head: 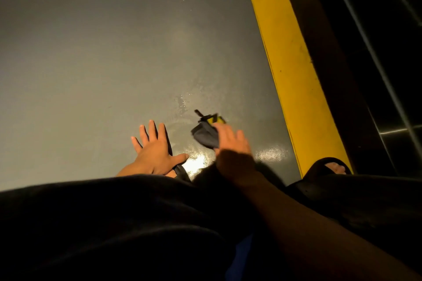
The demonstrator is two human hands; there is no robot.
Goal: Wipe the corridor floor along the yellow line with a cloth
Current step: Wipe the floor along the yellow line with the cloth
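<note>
The cloth (205,134), dark with a yellow patch, lies on the grey floor (91,52) at lower centre of the frame, under the fingers of the right hand (233,146), which presses on its near edge; blur hides whether they curl round it. The yellow line (290,64) runs from top centre to lower right, just right of the cloth, so the stroke probably follows that slant up the frame. The left hand (155,148) is spread flat on the floor, left of the cloth.
</note>
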